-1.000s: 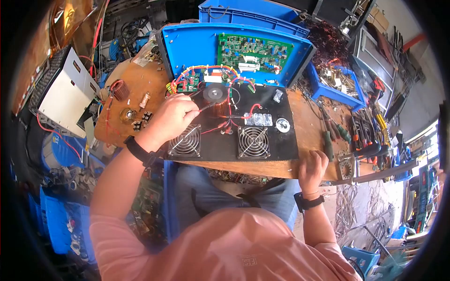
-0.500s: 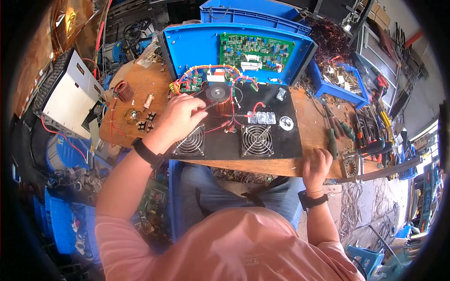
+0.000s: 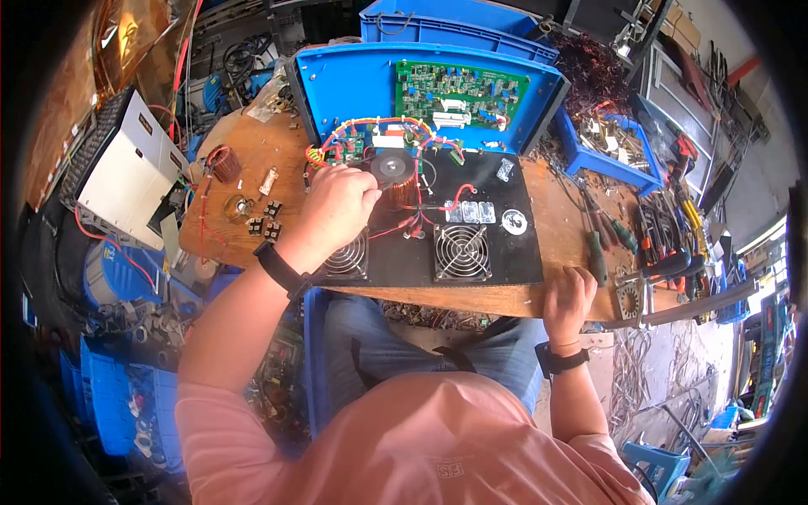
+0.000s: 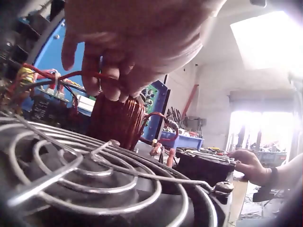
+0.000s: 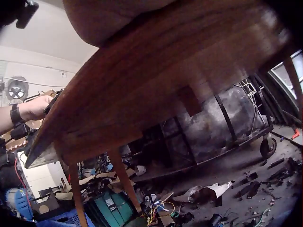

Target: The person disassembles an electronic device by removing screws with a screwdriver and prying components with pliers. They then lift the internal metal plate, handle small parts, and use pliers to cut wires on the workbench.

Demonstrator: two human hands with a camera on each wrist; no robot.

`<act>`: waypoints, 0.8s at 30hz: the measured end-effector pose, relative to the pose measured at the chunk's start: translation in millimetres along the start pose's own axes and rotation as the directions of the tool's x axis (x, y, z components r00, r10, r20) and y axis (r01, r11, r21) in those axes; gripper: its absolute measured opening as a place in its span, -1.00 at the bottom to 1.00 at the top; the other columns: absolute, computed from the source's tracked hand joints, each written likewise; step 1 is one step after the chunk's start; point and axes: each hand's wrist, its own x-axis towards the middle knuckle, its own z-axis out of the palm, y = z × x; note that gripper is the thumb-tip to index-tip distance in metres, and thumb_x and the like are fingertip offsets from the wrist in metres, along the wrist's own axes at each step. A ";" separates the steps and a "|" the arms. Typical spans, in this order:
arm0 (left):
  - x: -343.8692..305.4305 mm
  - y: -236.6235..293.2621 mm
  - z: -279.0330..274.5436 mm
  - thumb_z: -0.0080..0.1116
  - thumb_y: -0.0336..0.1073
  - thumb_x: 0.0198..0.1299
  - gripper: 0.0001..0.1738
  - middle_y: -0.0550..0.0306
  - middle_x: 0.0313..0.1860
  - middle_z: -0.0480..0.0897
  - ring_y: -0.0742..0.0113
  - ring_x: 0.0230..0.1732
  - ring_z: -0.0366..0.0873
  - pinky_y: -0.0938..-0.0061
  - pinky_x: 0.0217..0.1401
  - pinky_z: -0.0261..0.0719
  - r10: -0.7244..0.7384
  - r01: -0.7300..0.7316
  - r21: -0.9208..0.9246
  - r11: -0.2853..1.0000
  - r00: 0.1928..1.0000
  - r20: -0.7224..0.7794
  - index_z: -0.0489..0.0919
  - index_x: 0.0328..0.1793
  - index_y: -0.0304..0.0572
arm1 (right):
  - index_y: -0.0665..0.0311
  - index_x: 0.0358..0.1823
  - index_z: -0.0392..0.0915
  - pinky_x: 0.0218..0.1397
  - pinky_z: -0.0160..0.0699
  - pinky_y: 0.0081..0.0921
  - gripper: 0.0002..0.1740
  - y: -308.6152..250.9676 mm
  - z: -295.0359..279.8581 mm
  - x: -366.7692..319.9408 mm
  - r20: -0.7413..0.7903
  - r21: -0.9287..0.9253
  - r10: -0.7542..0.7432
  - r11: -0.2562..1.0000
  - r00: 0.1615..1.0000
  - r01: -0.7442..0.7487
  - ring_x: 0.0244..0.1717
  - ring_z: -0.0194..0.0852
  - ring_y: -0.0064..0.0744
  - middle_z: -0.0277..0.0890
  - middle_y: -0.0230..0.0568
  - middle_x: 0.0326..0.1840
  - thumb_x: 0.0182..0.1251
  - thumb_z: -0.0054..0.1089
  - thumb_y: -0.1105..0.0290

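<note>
In the head view my left hand is over the left part of a black panel, beside a copper-wound coil capped by a dark disc. The left wrist view has its fingers curled round a red wire, just above the coil. Under that wrist is a round metal fan guard; a second fan guard is nearer the panel's middle. My right hand rests, fingers relaxed, on the wooden table's front edge.
Behind the panel stands a blue cover bearing a green circuit board. Screwdrivers and other hand tools lie at the right, near a blue bin of metal parts. A loose coil and small black blocks sit at left.
My left hand has shifted slightly right, closer to the coil, and turned so its back covers more of the left fan. The right hand stays on the table edge.
</note>
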 end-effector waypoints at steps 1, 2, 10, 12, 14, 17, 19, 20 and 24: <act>0.2 2.0 -0.3 0.25 -0.30 0.18 -0.83 -0.03 -0.38 0.69 -0.06 -0.18 0.62 0.08 0.05 0.48 -0.001 0.001 0.005 1.000 1.000 -0.005 0.66 -0.40 -0.24 | 0.33 0.11 0.48 0.18 0.35 -0.02 -0.56 0.0 0.2 -0.1 -0.001 0.001 0.000 1.000 1.000 0.000 0.06 0.35 0.16 0.40 0.08 0.02 0.14 0.22 0.59; 0.9 5.0 -1.5 0.25 -0.29 0.18 -0.83 -0.04 -0.38 0.69 -0.06 -0.17 0.62 0.08 0.05 0.48 -0.020 0.020 0.011 1.000 1.000 0.007 0.66 -0.39 -0.23 | 0.33 0.11 0.48 0.18 0.35 -0.02 -0.56 0.2 0.5 -0.1 -0.003 0.003 0.000 1.000 1.000 0.000 0.05 0.35 0.16 0.40 0.08 0.02 0.14 0.22 0.59; 6.8 8.6 9.5 0.21 -0.24 0.19 -0.78 -0.11 -0.37 0.69 -0.14 -0.23 0.62 0.03 0.04 0.49 -0.021 0.023 0.124 0.992 1.000 -0.022 0.67 -0.39 -0.25 | 0.31 0.11 0.48 0.16 0.35 -0.02 -0.55 0.3 0.7 0.0 -0.013 0.013 -0.011 1.000 1.000 0.011 0.04 0.36 0.15 0.41 0.08 0.02 0.13 0.22 0.60; 7.8 11.8 9.8 0.21 -0.27 0.17 -0.79 -0.11 -0.38 0.70 -0.12 -0.23 0.62 0.03 0.04 0.48 -0.018 0.022 0.165 0.986 1.000 -0.022 0.67 -0.40 -0.24 | 0.31 0.11 0.48 0.16 0.35 -0.02 -0.55 -0.4 -0.1 0.3 -0.017 0.016 -0.007 1.000 1.000 0.007 0.04 0.36 0.16 0.41 0.08 0.02 0.13 0.22 0.60; 7.5 14.1 11.2 0.21 -0.28 0.17 -0.80 -0.11 -0.38 0.70 -0.11 -0.23 0.61 0.04 0.05 0.48 -0.008 0.014 0.196 0.981 0.999 -0.032 0.67 -0.42 -0.24 | 0.31 0.11 0.48 0.16 0.35 -0.02 -0.55 -1.4 -0.9 0.9 -0.013 0.028 -0.001 1.000 1.000 0.002 0.04 0.36 0.16 0.42 0.08 0.03 0.13 0.22 0.60; 5.3 13.7 14.1 0.21 -0.28 0.17 -0.80 -0.09 -0.40 0.69 -0.09 -0.23 0.61 0.06 0.06 0.48 0.013 0.000 0.216 0.976 0.998 -0.060 0.66 -0.43 -0.25 | 0.31 0.10 0.48 0.16 0.35 -0.02 -0.55 -1.9 -2.1 1.0 -0.008 0.030 0.002 1.000 1.000 -0.001 0.04 0.36 0.17 0.42 0.08 0.03 0.12 0.22 0.60; 4.4 11.5 15.4 0.22 -0.29 0.18 -0.80 -0.08 -0.42 0.68 -0.09 -0.23 0.61 0.07 0.07 0.47 0.026 -0.010 0.213 0.977 0.997 -0.071 0.65 -0.43 -0.25 | 0.31 0.10 0.48 0.16 0.35 -0.02 -0.55 -1.1 -1.8 0.8 -0.011 0.030 0.002 1.000 1.000 -0.002 0.04 0.36 0.17 0.42 0.08 0.03 0.12 0.22 0.60; 4.8 11.3 14.3 0.22 -0.30 0.18 -0.80 -0.09 -0.42 0.67 -0.09 -0.23 0.60 0.07 0.06 0.47 0.017 -0.006 0.195 0.981 0.998 -0.056 0.65 -0.44 -0.25 | 0.31 0.10 0.48 0.16 0.36 -0.02 -0.55 0.1 -1.2 0.4 -0.015 0.031 0.002 1.000 1.000 -0.002 0.04 0.36 0.17 0.42 0.08 0.03 0.12 0.22 0.60; 4.8 10.1 9.3 0.24 -0.31 0.18 -0.81 -0.10 -0.43 0.65 -0.11 -0.22 0.60 0.07 0.02 0.49 -0.014 0.017 0.106 0.994 1.000 -0.024 0.64 -0.43 -0.26 | 0.32 0.08 0.50 0.14 0.37 -0.01 -0.56 0.1 -1.8 0.0 -0.013 0.020 0.015 1.000 1.000 -0.015 0.03 0.36 0.17 0.43 0.10 0.02 0.10 0.23 0.59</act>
